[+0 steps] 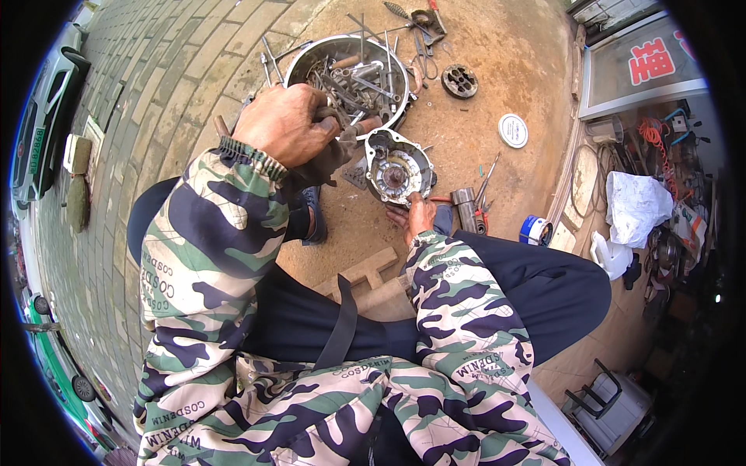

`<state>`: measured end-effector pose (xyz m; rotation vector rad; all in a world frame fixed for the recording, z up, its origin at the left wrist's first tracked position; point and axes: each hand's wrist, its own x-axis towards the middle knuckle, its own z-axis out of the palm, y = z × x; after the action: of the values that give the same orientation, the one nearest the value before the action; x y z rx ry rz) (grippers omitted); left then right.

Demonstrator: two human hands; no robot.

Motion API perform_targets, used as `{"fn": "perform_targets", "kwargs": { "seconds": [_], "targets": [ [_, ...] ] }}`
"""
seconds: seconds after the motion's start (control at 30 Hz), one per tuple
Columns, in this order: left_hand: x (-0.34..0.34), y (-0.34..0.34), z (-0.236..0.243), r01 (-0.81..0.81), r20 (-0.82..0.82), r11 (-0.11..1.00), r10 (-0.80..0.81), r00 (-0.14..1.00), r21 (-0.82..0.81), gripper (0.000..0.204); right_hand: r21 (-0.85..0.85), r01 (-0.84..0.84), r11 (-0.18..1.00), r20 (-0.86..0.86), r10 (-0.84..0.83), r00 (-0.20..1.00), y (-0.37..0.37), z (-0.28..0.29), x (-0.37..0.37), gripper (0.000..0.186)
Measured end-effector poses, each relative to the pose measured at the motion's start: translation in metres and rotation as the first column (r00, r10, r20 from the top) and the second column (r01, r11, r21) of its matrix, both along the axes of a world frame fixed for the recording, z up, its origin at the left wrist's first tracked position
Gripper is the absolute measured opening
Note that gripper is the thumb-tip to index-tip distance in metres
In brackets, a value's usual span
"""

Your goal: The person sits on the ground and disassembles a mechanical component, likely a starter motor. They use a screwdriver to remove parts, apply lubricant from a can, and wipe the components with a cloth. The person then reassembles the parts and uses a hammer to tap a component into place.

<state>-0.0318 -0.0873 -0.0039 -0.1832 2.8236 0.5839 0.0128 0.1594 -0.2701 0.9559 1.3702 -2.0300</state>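
The person's right hand (420,214) grips the lower rim of a round metal housing (398,172), which sits just beside a metal basin (309,59) heaped with tools (361,84); whether the floor (497,85) bears any of the housing's weight cannot be told. The left hand (284,124) is curled closed around what looks like a dark rag (330,161). The likeliest trouble is a slip: the single grip lies at one edge, so a hard push on the far side could twist the housing loose or knock it against the basin. Loose cloth could snag on the housing's rough edge, or drop grit into its open cavity (the inside already looks grimy). A careless elbow might also roll the metal cylinder (466,208) near the right knee.
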Motion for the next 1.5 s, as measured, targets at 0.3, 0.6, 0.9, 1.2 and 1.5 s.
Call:
{"fn": "perform_targets", "kwargs": {
  "seconds": [0.3, 0.6, 0.9, 1.2, 1.5],
  "targets": [
    [0.014, 0.009, 0.023, 0.039, 0.36, 0.73, -0.382, 0.851, 0.682, 0.022, 0.023, 0.021, 1.0, -0.005, -0.021, 1.0, 0.002, -0.003, 0.0, 0.045],
    [0.017, 0.007, -0.003, 0.269, 0.199, 0.732, -0.484, 0.852, 0.626, 0.025, -0.019, 0.056, 0.998, 0.0, -0.056, 0.998, 0.003, 0.002, -0.003, 0.049],
    [0.021, 0.021, -0.03, 0.418, 0.056, 0.879, -0.441, 0.896, 0.231, 0.038, -0.012, 0.067, 0.998, -0.047, -0.068, 0.997, -0.001, 0.004, 0.004, 0.044],
    [-0.007, 0.008, -0.024, 0.071, -0.225, 0.962, -0.01, 0.974, 0.263, 0.035, 0.195, -0.055, 0.979, -0.362, 0.124, 0.924, 0.025, 0.1, -0.023, 0.043],
    [0.027, 0.037, 0.002, -0.137, 0.138, -0.095, 0.008, 0.99, 0.986, 0.069, 0.14, 0.114, 0.984, -0.769, 0.036, 0.638, 0.047, 0.278, -0.014, 0.044]
  ]
}}
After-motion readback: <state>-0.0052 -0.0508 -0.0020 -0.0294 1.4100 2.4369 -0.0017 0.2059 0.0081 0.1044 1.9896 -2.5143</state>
